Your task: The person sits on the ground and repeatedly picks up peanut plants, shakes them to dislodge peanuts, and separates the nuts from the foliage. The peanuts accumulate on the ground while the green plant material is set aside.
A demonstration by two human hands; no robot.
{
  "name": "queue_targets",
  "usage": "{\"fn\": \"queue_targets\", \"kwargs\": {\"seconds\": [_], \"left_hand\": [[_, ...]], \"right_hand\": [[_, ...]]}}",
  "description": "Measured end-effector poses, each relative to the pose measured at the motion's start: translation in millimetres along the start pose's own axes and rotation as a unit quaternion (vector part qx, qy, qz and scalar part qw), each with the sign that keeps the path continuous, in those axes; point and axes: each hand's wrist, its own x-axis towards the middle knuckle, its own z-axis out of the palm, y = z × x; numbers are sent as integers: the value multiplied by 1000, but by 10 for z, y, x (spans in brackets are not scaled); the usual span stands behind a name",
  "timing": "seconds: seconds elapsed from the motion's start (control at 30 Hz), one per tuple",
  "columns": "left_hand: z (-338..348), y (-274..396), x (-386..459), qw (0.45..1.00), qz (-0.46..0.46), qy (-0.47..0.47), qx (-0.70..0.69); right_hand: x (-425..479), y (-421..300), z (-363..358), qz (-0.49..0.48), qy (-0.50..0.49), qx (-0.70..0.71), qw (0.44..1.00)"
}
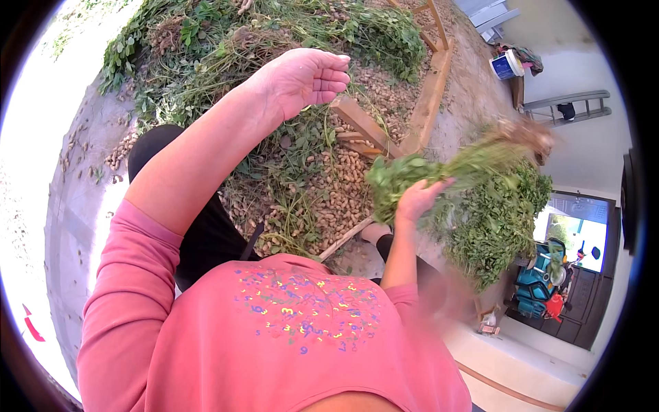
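Note:
My left hand [311, 82] is raised over a heap of uprooted peanut plants [216, 67], its fingers loosely bent and nothing in them. On the other side, my right hand [419, 201] holds a bunch of leafy peanut plants [463, 162]. Its root end is blurred by motion and points to the far right. Beneath the bunch lies a second pile of green plants [486, 226]. Between my legs, loose peanuts [342, 195] cover the ground, partly under stems and leaves.
A wooden frame [435, 98] with a slanting beam [363, 123] stands among the peanuts. By the right wall are a white bucket [507, 64], a ladder [571, 108] and a teal machine [535, 278] near a doorway. Scattered peanuts [121, 149] lie on the paved floor at left.

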Motion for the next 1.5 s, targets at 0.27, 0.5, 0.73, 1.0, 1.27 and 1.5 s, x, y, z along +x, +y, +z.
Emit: {"fn": "queue_targets", "kwargs": {"seconds": [0.27, 0.5, 0.73, 1.0, 1.27, 1.5], "left_hand": [[-34, 58, 49, 998, 24, -7, 50], [38, -10, 113, 999, 3, -7, 53], [9, 31, 90, 999, 8, 0, 51], [38, 62, 127, 999, 18, 4, 42], [33, -3, 192, 999, -3, 17, 35], [-42, 76, 146, 998, 11, 33, 54]], "right_hand": [[-108, 758, -51, 0, -137, 33, 990], [1506, -33, -1511, -103, 367, 180, 907], [-564, 609, 359, 144, -538, -181, 810], [619, 715, -682, -16, 43, 54, 997], [1010, 511, -902, -62, 433, 62, 897], [-1043, 1209, 397, 175, -448, 130, 867]]}}
